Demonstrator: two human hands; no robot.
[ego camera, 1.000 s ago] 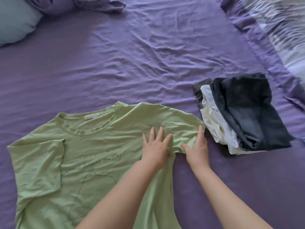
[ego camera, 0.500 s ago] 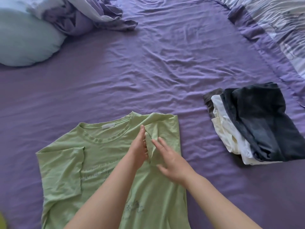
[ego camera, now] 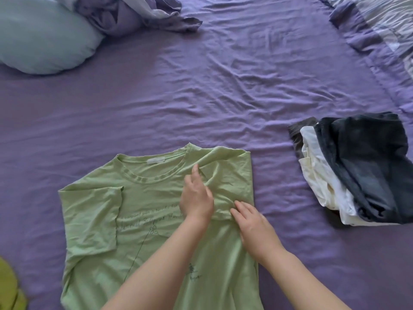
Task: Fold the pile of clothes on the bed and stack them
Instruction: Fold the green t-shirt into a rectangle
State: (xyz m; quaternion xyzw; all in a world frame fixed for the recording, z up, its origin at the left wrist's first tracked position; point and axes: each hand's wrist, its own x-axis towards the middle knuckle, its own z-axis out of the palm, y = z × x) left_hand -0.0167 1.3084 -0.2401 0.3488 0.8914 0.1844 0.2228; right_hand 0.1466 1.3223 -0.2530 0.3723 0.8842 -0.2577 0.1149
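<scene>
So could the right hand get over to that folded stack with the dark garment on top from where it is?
Probably yes. The right hand rests flat on the light green cotton T-shirt, and only bare purple bedsheet lies between it and the folded stack of dark and white clothes on that side.

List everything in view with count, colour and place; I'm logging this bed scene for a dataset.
light green printed T-shirt: one, green, flat on the sheet near the person, both sleeves folded in
folded clothes stack: one, dark navy on top of white and grey, right of the shirt
purple bed sheet: one, purple, wrinkled, under everything
pale blue pillow: one, pale blue, far left
crumpled lilac bedding: one heap, lilac, far edge beside the pillow
striped lilac duvet: one, lilac and white, far right
yellow-green object: one, near left edge, cut off
left hand: flat on the folded-in sleeve
right hand: fingers at the sleeve hem
</scene>
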